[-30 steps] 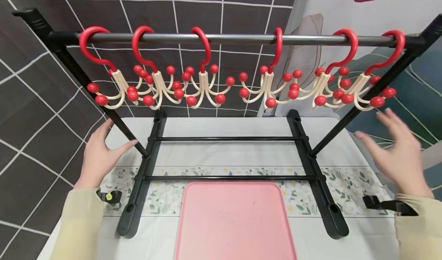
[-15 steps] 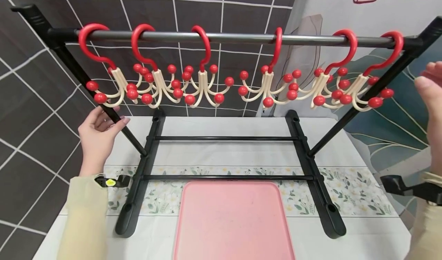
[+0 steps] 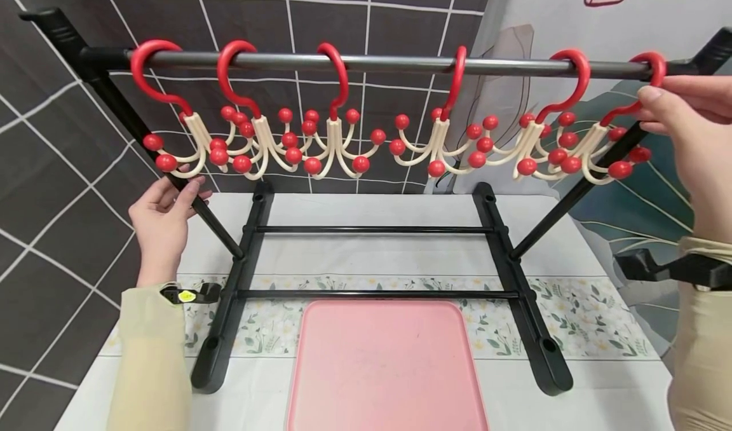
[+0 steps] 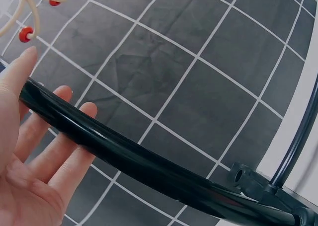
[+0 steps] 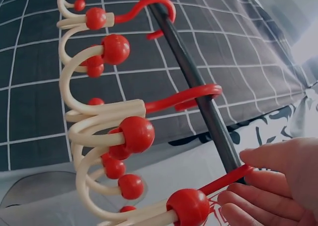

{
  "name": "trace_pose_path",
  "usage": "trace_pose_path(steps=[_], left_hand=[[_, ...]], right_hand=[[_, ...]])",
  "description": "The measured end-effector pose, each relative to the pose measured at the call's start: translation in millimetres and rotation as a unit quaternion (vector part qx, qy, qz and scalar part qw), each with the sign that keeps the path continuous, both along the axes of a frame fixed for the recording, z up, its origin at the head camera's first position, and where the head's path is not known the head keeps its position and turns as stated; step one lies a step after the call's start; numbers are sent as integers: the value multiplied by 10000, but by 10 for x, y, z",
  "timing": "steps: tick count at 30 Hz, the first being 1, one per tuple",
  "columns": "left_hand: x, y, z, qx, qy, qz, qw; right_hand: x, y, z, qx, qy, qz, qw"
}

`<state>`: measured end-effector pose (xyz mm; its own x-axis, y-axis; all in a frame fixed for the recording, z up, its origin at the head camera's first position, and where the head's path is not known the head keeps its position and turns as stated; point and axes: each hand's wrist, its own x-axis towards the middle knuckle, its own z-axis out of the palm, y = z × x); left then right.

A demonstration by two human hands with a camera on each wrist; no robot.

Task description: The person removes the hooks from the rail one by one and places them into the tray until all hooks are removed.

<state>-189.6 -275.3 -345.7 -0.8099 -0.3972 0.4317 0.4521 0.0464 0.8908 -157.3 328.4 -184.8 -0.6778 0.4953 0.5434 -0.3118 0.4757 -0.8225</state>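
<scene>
With a pink tray (image 3: 383,367) flat on the table (image 3: 617,386), toward its near edge. Grasping the left post (image 3: 219,227) of the black rack (image 3: 518,275) with the left hand (image 3: 162,221); pinching the rightmost hanger (image 3: 598,138) by its red hook with the right hand (image 3: 694,135), at the right end of the rail (image 3: 394,64). With five more hangers (image 3: 334,137) alongside, before dark gridded cloth (image 3: 257,21).

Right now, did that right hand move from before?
Yes: the right hand has moved up relative to the rack's right post, to the rightmost red hook.
</scene>
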Motion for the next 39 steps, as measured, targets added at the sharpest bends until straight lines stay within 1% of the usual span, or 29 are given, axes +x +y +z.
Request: trace_pose_path(steps=[3,7,12,14,17,21,24,27,31,35,38,39], left_hand=[[-8,-14,-11,-82,-62,88,9999],[-18,-48,-17,-11,-28,49,10000],[-22,-94,-23,37,47,-190,9998],[-22,-116,-23,-32,42,-268,9996],[-19,-154,-16,-79,-64,-402,9991],[-21,-178,1,-13,-223,-617,9978],[-28,-170,14,24,-279,-740,9969],[-27,-161,18,19,-328,-772,9965],[-29,-159,15,-45,-358,-704,9969],[-32,-169,8,-87,-389,-632,9972],[-35,-176,7,-65,-388,-630,9972],[-36,-178,7,-46,-380,-639,9972]], right_hand=[[-13,-6,30,-19,-29,68,10000],[-41,-12,62,-22,-108,133,9999],[-70,-21,84,-55,-193,154,9997],[-72,-30,80,-19,-223,109,9997],[-67,-42,75,-69,-222,108,9997],[-62,-43,76,-87,-195,71,9997],[-55,-34,88,-171,-171,27,9997],[-50,-32,108,-345,-142,75,9993],[-35,-32,122,-302,-116,68,9995],[-13,-24,102,243,-48,7,9997],[3,-17,80,749,48,5,9972],[12,-15,75,820,62,36,9966]])
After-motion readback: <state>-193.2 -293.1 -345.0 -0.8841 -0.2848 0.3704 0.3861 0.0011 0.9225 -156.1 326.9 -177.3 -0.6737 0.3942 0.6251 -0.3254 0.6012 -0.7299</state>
